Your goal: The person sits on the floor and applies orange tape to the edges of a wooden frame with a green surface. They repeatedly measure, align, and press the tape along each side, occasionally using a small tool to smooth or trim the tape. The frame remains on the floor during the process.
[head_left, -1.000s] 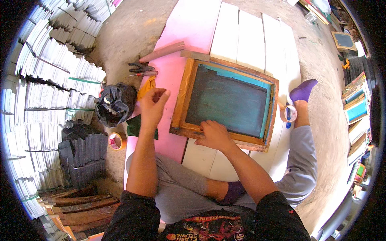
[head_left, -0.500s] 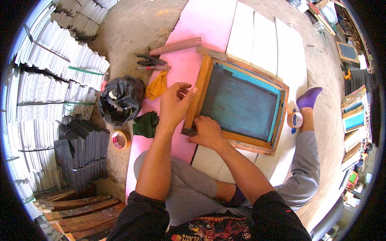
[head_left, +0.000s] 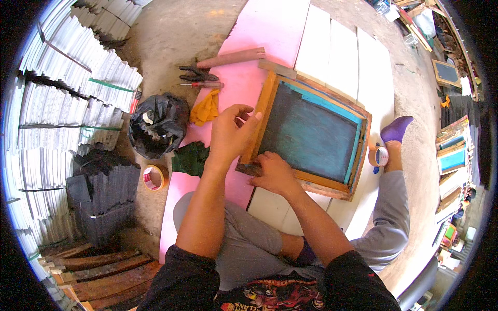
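A wooden screen-printing frame (head_left: 311, 132) with dark blue mesh and a bright blue border lies in front of me. It sits slightly tilted to my view on a wooden base. My right hand (head_left: 275, 173) is at its near left corner, with bent fingers over the near rail and the thumb on my side of it. My left hand (head_left: 232, 136) hovers beside the left rail. Its fingers are loosely curled, the thumb stands apart, and nothing shows between them. A dark wood piece (head_left: 250, 168) shows at the corner by my right hand.
Left of the frame lie a yellow cloth (head_left: 205, 107), dark green cloth (head_left: 191, 158), pliers (head_left: 198, 74), a screwdriver (head_left: 207, 84) and a rolled pink sheet (head_left: 231, 57). A black plastic bag (head_left: 158, 126) and tape roll (head_left: 154, 178) are beyond. Another tape roll (head_left: 380, 156) is by my foot.
My right hand has shifted slightly right and its fingers have loosened a little, baring more of the dark corner wood. My left hand has moved slightly right. The frame stays in place.
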The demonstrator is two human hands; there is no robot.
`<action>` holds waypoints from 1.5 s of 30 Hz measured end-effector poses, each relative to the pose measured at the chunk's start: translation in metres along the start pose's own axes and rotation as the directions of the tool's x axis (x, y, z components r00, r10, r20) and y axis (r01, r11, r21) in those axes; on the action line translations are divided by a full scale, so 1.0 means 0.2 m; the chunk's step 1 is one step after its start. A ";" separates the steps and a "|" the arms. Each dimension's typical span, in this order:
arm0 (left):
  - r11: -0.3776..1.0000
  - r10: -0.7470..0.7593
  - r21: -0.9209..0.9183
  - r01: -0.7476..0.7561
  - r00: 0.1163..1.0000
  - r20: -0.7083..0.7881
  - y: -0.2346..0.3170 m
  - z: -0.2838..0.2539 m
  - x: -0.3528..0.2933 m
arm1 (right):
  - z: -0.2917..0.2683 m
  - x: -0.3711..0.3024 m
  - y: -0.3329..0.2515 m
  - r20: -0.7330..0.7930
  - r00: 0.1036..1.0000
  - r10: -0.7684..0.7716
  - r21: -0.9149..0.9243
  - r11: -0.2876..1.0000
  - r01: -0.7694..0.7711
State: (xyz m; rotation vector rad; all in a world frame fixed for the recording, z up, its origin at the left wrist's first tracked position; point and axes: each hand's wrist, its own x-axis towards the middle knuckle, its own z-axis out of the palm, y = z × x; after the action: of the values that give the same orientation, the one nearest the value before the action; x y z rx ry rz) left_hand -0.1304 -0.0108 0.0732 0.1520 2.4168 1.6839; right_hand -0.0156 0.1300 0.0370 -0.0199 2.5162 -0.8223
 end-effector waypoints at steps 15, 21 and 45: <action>0.994 0.033 0.099 -0.038 0.998 0.054 0.00 0.03 -0.01 | 0.05 0.05 0.02 -0.002 0.996 -0.090 -0.034 0.995 0.090; 0.970 0.061 0.218 -0.106 0.978 0.202 -0.06 0.05 -0.03 | -0.09 -0.10 0.08 0.022 1.000 -0.020 -0.024 0.999 0.021; 0.648 -0.161 0.565 -0.512 0.632 0.758 -0.14 0.28 -0.16 | -0.05 -0.30 0.55 -0.185 0.983 0.014 0.071 0.997 -0.001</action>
State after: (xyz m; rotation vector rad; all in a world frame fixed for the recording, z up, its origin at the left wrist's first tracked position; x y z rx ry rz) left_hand -0.0865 0.0237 0.0312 1.0565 2.2027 0.3059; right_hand 0.0478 0.2342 0.0092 0.0937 2.6564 -0.9489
